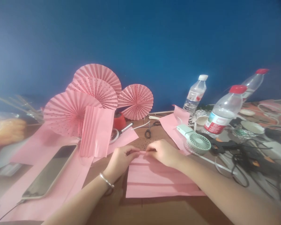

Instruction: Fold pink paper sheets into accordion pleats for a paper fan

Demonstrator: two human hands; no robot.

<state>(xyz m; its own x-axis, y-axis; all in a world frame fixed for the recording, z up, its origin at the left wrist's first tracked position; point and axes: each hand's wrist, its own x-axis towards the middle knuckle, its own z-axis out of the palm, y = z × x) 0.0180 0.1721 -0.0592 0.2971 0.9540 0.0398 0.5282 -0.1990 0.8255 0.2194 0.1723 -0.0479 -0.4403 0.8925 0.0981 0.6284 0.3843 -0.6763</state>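
A pink paper sheet [154, 181] lies on the brown table in front of me, with fold creases across it. My left hand [121, 159] and my right hand [162, 151] both pinch its far edge, fingers pressed together on a narrow fold. A silver bangle [106, 180] circles my left wrist. Just left of my hands a pleated pink paper strip [96, 131] leans upright.
Several pink paper fans [96, 93] stand against the blue wall. A phone [49, 172] lies on pink paper at left. Scissors [148, 131], a red tape roll [119, 121], a small white fan [198, 142], three water bottles [221, 114] and tangled cables [248, 156] fill the right. Another person's hand [4, 131] shows far left.
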